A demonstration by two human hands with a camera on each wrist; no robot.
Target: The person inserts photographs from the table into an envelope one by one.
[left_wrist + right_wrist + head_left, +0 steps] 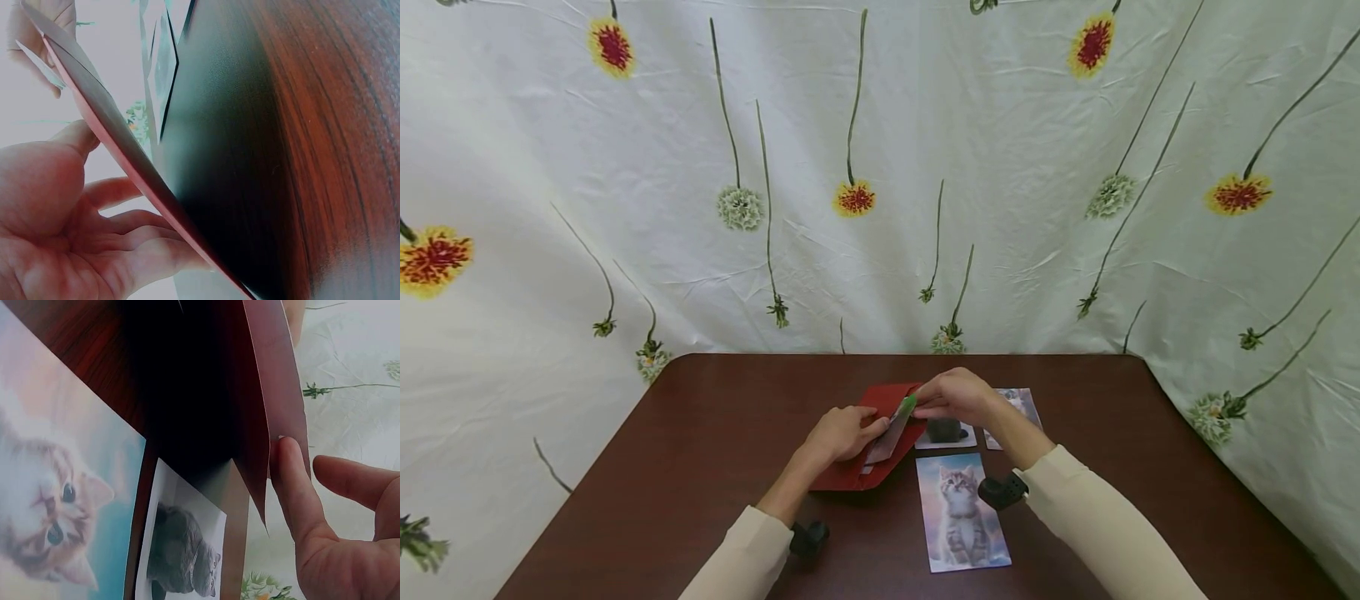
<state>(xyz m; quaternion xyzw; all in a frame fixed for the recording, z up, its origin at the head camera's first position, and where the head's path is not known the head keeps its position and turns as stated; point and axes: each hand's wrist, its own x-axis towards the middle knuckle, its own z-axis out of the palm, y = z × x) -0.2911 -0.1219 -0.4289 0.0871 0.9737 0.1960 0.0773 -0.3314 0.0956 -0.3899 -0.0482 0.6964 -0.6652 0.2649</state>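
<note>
A red paper envelope (844,477) lies tilted on the table, a card (891,437) with a green corner standing in its fold. My left hand (841,432) reaches over the envelope, its thumb along the card. In the left wrist view, the left fingers (134,228) lie extended against the envelope's red sheet (128,165). At the card's green end is my right hand (957,396). The right wrist view has one fingertip touching a pinkish sheet (282,369), while another digit stands apart from it. The card's lower part is hidden inside the envelope.
A kitten picture (962,517) lies near the front, right of the envelope. Behind it are a grey cat picture (943,432) and another picture (1026,404), partly covered by the right arm. The brown table (715,467) meets a flowered cloth (820,275) at the back.
</note>
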